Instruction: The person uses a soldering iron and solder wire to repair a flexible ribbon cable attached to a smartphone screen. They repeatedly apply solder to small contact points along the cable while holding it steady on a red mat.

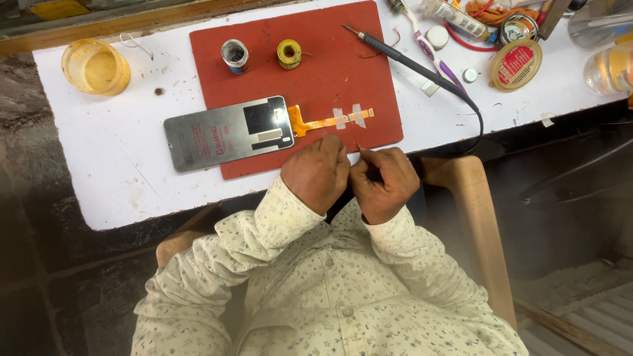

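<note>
Left hand [316, 173] — loosely fisted, knuckles up, fingertips pinched together at its right edge. Right hand [384, 181] — curled likewise, thumb and forefinger pressed tip to tip, pointing left toward the other. Both hands meet near centre, fingertips touching or just beside each other. Wrists bent inward. Forearms in pale patterned sleeves, cuffs at the wrists, angling from near left and near right; elbows spread wide.

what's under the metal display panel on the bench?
The metal panel lies partly on the red mat, its left end over the white table. An orange flex cable emerges rightward, taped down. Anything beneath is hidden.
</note>
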